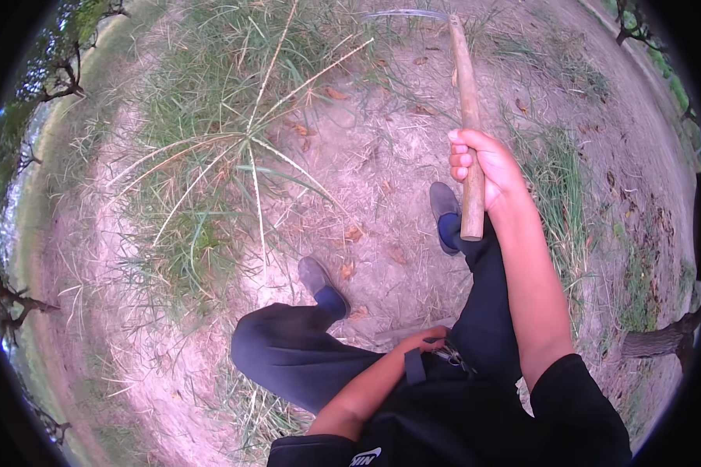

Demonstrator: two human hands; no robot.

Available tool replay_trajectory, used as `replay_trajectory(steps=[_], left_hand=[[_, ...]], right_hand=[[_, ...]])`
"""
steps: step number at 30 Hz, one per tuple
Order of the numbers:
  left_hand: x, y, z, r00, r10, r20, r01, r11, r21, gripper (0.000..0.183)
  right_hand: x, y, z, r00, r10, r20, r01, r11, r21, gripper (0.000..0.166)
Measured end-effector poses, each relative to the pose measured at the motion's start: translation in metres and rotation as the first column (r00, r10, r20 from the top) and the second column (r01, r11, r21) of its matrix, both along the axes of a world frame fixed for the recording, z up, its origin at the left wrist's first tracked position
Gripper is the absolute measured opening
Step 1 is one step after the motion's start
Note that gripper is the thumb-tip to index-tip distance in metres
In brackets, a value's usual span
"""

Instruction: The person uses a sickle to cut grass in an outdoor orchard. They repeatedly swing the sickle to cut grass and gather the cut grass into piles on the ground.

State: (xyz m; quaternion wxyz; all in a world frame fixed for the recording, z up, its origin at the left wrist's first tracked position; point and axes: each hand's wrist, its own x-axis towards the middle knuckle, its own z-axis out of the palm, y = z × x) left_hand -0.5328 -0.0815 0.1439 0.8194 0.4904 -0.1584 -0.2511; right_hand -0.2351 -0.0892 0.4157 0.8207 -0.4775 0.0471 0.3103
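Observation:
A sickle with a wooden handle point(467, 87) is held upright in the picture by my right hand point(489, 166), its fingers wrapped round the lower handle. At the top, its thin curved metal blade point(409, 12) points left among grass. My left hand point(429, 340) lies at my lap against the dark trousers, near a small metal item that may be keys; its fingers are partly hidden, so whether it holds anything is unclear. A tall grass stem with spreading seed spikes point(248, 135) stands in front of me, left of the sickle.
My shoes point(314, 275) rest on dry soil strewn with straw and brown leaves. Green grass clumps point(181, 117) grow on the left, and another grass tuft point(561, 187) stands right of my right forearm. A tree trunk point(657, 343) is at the lower right, with more trees along the left rim.

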Motion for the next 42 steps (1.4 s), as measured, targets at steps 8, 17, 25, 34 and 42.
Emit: replay_trajectory(steps=[8, 17, 25, 34, 42], left_hand=[[0.002, -0.001, -0.045, 0.971, -0.229, 0.065, 0.174, 0.871, 0.459, 0.035], [0.025, -0.005, -0.078, 0.913, -0.386, 0.128, 0.304, 0.857, 0.416, 0.041], [0.054, -0.015, -0.054, 0.933, -0.353, 0.072, 0.265, 0.809, 0.524, 0.040], [0.098, -0.013, -0.019, 0.966, -0.251, -0.055, 0.243, 0.823, 0.513, 0.040], [0.124, -0.006, -0.002, 0.958, -0.197, -0.209, 0.261, 0.902, 0.343, 0.040]], right_hand=[[0.019, -0.073, 0.032, 0.848, 0.160, 0.506, 0.146, 0.846, -0.512, 0.015], [-0.025, -0.283, 0.042, 0.844, 0.407, 0.349, 0.290, 0.203, -0.935, 0.023], [-0.058, -0.386, -0.026, 0.793, 0.415, -0.446, -0.233, -0.470, -0.851, 0.029], [-0.026, -0.391, 0.048, 0.834, 0.441, -0.332, -0.273, -0.192, -0.943, 0.026], [0.037, -0.320, 0.032, 0.668, 0.673, -0.318, 0.021, -0.445, -0.895, 0.025]])
